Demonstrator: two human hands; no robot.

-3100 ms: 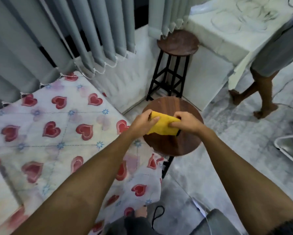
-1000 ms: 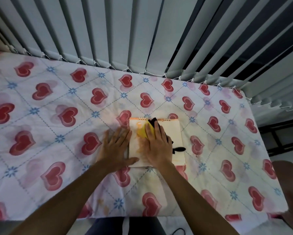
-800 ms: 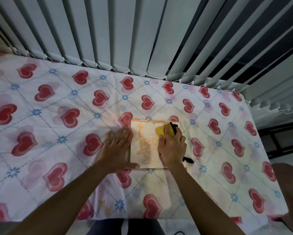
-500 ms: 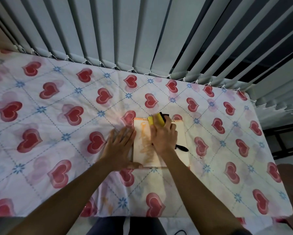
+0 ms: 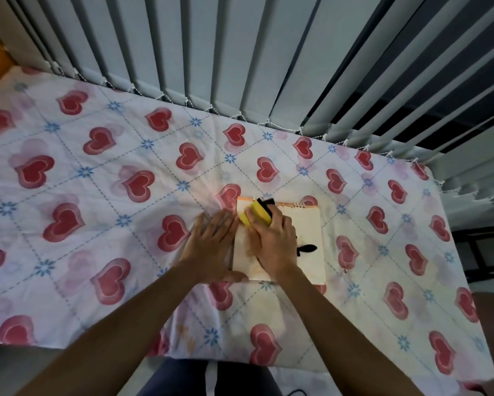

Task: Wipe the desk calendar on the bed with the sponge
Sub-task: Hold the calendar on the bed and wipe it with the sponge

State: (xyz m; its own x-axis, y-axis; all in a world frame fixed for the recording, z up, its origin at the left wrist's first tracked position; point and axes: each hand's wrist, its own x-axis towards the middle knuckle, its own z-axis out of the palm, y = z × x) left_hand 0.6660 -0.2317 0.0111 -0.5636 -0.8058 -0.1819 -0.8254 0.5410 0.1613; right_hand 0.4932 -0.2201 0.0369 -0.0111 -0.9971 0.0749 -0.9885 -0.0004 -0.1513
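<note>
- Desk calendar (image 5: pixel 308 241) lies flat on the bed (image 5: pixel 97 195).
- Right hand (image 5: pixel 274 241) grips the sponge (image 5: pixel 255 214) near its spiral edge.
- Left hand (image 5: pixel 211 247), fingers spread, pins the side; soft bedding may let it slide.

Desk calendar (image 5: pixel 305 238): cream-coloured page, orange-edged top with spiral binding, faint orange marks on its left part and a small black shape near its middle. It lay flat on the bed (image 5: pixel 97 195), toward the right of centre, binding edge away from the person. Sponge (image 5: pixel 258 214): yellow with a black layer on its far side, pressed on the calendar's upper left corner, near the binding. Bed: covered by a white sheet printed with red hearts and blue flowers.
</note>
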